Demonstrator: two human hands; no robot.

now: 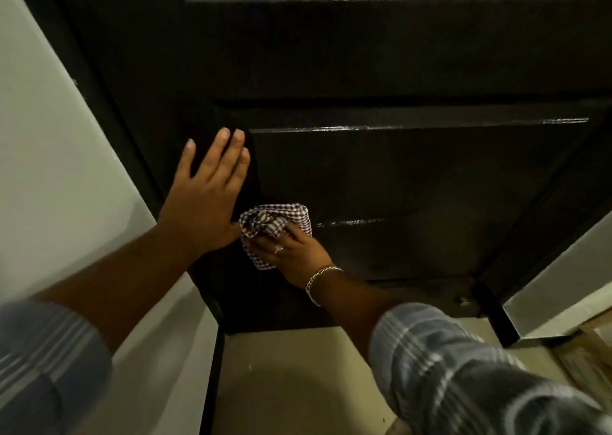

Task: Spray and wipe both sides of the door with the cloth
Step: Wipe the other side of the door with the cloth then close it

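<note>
The door [381, 176] is glossy black-brown. My cloth [276, 226] is checked in dark brown and white. My sleeves [463, 368] are blue-grey with pale stripes. The wall [49, 169] is off-white, the floor [291, 385] beige, my bracelet [318, 279] silver.

The floor [298, 385] is pale beige and smooth, showing below the bottom edge of the dark door [397, 176], which stands on it. A few tiny dark specks lie scattered on it near the middle. Along its left edge runs a dark vertical strip [213, 385] where it meets the white wall [66, 169]. At the far right edge some light wooden boards or frames [586, 345] rest on the floor, blurred and partly cut off
</note>
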